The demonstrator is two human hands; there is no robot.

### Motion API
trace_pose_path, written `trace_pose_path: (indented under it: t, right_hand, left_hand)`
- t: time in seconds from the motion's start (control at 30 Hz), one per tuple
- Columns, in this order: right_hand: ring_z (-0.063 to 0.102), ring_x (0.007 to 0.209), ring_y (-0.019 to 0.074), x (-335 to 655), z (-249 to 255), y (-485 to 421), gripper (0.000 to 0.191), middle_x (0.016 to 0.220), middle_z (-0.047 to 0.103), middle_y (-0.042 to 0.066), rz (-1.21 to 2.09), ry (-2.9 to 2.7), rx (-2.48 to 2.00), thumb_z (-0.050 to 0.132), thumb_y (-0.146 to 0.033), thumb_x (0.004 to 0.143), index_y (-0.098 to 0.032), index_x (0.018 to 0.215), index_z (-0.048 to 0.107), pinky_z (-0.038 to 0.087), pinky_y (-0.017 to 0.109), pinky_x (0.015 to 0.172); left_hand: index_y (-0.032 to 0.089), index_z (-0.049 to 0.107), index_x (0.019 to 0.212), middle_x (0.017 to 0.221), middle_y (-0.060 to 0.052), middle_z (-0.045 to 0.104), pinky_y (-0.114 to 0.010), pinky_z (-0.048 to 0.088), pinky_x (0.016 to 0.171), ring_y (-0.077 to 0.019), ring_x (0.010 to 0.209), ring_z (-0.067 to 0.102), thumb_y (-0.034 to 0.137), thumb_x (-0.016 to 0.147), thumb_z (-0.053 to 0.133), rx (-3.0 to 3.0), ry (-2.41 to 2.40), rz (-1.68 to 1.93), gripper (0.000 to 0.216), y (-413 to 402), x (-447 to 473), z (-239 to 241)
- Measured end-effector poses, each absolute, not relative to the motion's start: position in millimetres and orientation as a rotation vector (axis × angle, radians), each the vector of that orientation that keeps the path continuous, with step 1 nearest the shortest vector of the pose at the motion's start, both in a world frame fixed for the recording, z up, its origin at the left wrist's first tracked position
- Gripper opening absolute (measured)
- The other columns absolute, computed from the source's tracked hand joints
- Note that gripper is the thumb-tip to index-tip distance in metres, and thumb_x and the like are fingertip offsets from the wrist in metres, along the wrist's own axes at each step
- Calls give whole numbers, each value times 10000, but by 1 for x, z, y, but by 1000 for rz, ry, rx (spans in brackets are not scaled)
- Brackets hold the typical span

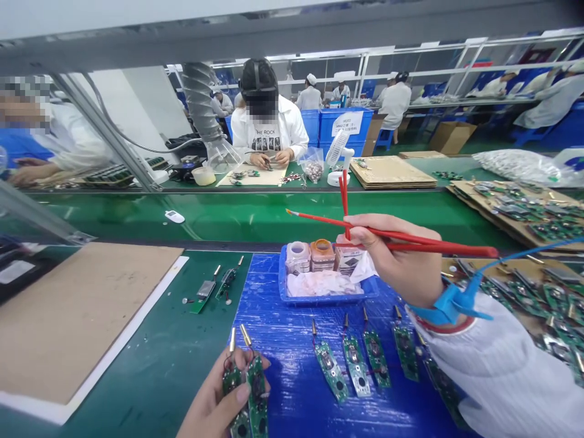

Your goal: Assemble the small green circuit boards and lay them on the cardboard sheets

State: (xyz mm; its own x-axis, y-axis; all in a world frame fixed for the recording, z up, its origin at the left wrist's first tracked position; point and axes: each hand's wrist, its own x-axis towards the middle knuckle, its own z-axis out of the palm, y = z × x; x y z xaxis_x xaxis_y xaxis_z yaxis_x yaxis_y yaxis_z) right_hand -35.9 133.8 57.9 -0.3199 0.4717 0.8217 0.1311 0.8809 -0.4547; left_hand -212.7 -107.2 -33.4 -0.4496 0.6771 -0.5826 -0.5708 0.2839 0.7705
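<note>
My left hand (219, 404) is closed around two green circuit boards (257, 395), held side by side, each with a brass cylinder on a wire at its top end. My right hand (396, 249) grips a red-handled paintbrush (319, 219) with its fine tip pointing left. A second red stick runs along it through the same fingers. Behind the fingers, more red handles (344, 198) stand up near the bottles; their lower ends are hidden. Beneath is a blue tray (319, 299) with a white bottle (298, 255), an orange-rimmed bottle (322, 254), a partly covered third and crumpled tissue (319, 284).
Several circuit boards (356, 365) lie in a row on the blue mat (292, 401). Two more boards (206, 292) rest left of it. Cardboard (91, 304) lies far left; board-laden cardboard (524, 207) is at right. A person (269, 128) works across the green belt (228, 213).
</note>
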Motion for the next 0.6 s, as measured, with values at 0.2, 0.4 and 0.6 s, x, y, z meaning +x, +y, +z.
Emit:
trace_pose_path:
  t: [0.2, 0.4, 0.6]
  right_hand:
    - [689, 775, 141, -27, 60, 127, 113, 883, 734, -6, 376, -1845, -543, 647, -196, 820, -238, 907, 705, 566, 240, 730]
    - [689, 798, 155, -19, 59, 121, 110, 899, 733, -14, 295, -1867, -575, 639, -227, 829, -267, 912, 699, 562, 255, 748]
    - [695, 782, 183, -16, 56, 122, 95, 883, 733, -19, 262, -1890, -591, 630, -275, 834, -292, 901, 696, 565, 288, 720]
  left_hand:
    - [236, 630, 902, 980, -42, 697, -298, 507, 725, -256, 884, 622, 420, 522, 854, 80, 1501, 1438, 478, -105, -217, -27]
    - [213, 615, 805, 850, -35, 688, -303, 483, 705, -232, 786, 627, 407, 518, 855, 167, 1408, 1550, 421, -98, -201, -26]
    - [208, 569, 773, 855, -31, 663, -287, 453, 680, -202, 753, 620, 377, 605, 812, 252, 1350, 1563, 340, -95, -198, -24]
